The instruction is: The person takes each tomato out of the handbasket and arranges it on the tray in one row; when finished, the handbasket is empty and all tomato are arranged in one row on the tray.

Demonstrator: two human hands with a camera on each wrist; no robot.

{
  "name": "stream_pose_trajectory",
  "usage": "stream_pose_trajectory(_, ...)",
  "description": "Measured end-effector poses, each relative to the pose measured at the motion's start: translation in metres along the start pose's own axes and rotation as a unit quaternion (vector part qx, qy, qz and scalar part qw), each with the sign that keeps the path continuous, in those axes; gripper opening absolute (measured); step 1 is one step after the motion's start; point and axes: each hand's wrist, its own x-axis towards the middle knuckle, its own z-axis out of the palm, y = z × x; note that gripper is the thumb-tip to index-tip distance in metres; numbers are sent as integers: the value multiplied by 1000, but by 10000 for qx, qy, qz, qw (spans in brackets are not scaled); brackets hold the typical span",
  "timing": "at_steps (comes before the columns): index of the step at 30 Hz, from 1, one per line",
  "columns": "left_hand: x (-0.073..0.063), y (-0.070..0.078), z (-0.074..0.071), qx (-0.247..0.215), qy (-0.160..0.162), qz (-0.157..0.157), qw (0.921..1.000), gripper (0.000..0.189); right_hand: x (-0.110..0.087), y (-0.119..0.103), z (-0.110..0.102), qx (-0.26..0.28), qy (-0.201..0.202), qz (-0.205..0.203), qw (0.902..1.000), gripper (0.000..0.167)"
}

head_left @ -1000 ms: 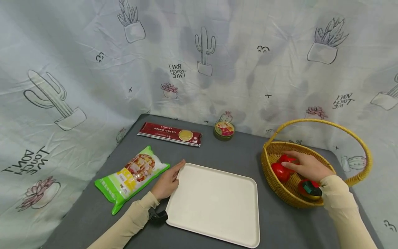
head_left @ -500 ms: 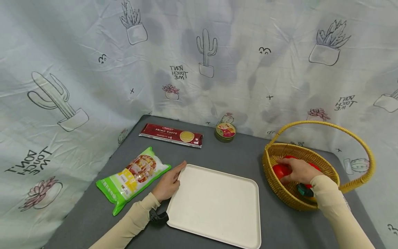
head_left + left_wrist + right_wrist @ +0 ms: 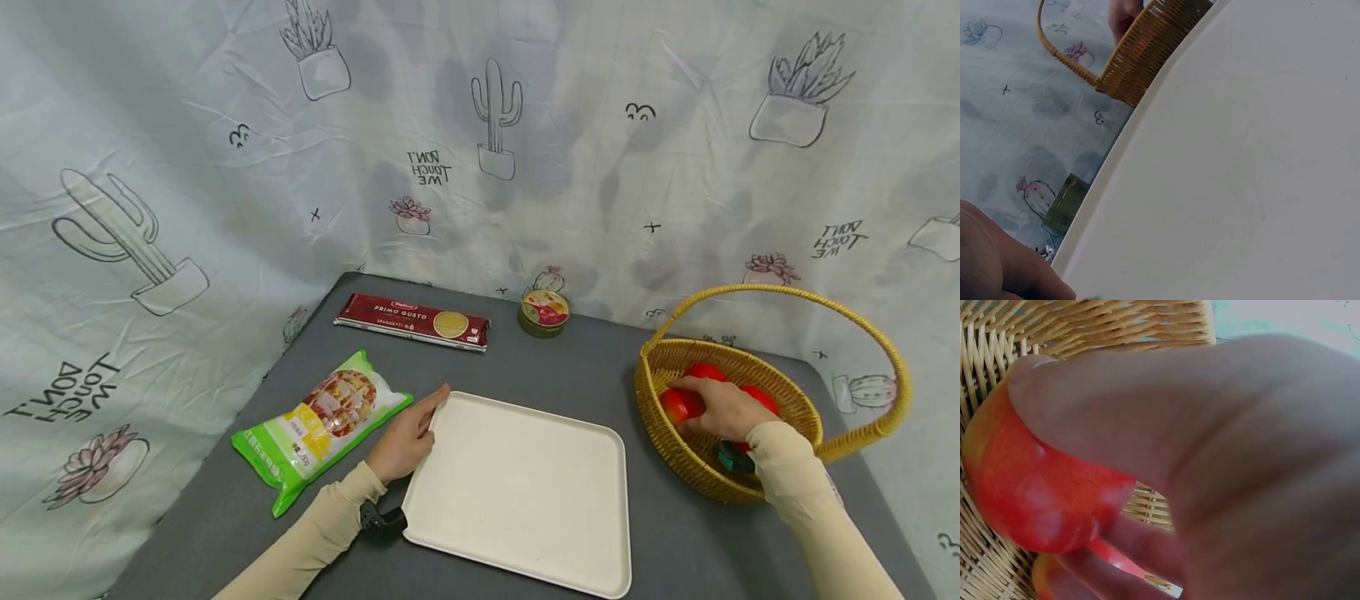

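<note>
My right hand [image 3: 726, 408] is inside the yellow wicker basket [image 3: 651, 421] at the right. It grips a shiny red apple [image 3: 1047, 481], with the thumb over one side and fingers against the other in the right wrist view. More red fruit [image 3: 759, 397] lies about the hand, partly covered by it. My left hand [image 3: 405, 442] holds the left edge of the cream rectangular tray [image 3: 517, 492], its index finger stretched toward the far left corner. In the left wrist view the tray fills most of the frame, and only part of this hand shows at the lower left.
A green and white food bag [image 3: 322, 425] lies left of the tray. Behind it are a red spaghetti packet [image 3: 412, 321] and a round tin [image 3: 543, 312]. The basket's tall handle [image 3: 787, 292] arches over its opening. A patterned cloth [image 3: 570, 192] hangs behind the grey table [image 3: 502, 375].
My right hand has reached deeper into the basket and closed around the apple at its left side. My left hand and the tray stay in place.
</note>
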Motion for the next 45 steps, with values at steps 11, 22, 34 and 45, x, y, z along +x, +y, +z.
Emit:
stream_pose_trajectory(11, 1, 2, -1, 32, -6, -2, 10000, 68, 1, 10, 6, 208, 284, -338, 9988, 74)
stream_pose_trajectory(22, 1, 2, -1, -17, 44, 10, 10000, 69, -12, -3, -9, 256, 383, -42, 9989, 78)
stream_pose_trajectory(34, 0, 1, -3, 115, 67, 83, 9999, 68, -39, -76, -28, 547, 1454, -478, 9867, 80)
stream_pose_trajectory(45, 0, 2, -1, 65, -21, 78, 9999, 68, -10, -168, 25, 1282, 1086, -1767, 9698, 79)
